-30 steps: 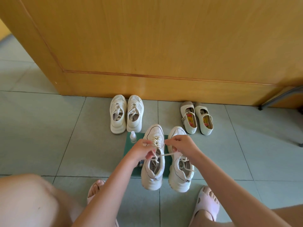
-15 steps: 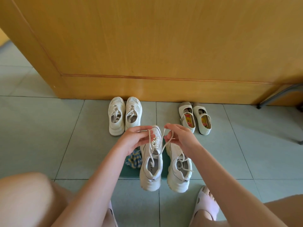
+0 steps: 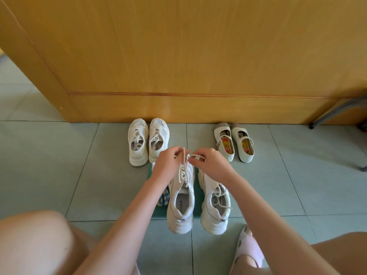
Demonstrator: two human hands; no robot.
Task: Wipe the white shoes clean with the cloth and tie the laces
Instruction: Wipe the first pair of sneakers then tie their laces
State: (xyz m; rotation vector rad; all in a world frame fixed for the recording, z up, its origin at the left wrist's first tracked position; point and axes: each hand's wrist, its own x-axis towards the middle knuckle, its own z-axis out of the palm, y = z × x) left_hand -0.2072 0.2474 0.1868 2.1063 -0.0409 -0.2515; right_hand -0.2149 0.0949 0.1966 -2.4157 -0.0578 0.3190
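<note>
Wooden door (image 3: 178,56) ahead; tiled floor (image 3: 59,175); green mat (image 3: 196,197) bearing left white shoe (image 3: 180,209) and right white shoe (image 3: 214,211), side by side, heels toward me. My left hand (image 3: 166,165) and right hand (image 3: 211,165) each pinch the left shoe's laces (image 3: 183,162), lifted above its toe. Checked cloth (image 3: 163,198) lies on the mat, touching that shoe's left side.

Glossy wood door (image 3: 178,46); smooth matt tile floor (image 3: 49,165).
</note>
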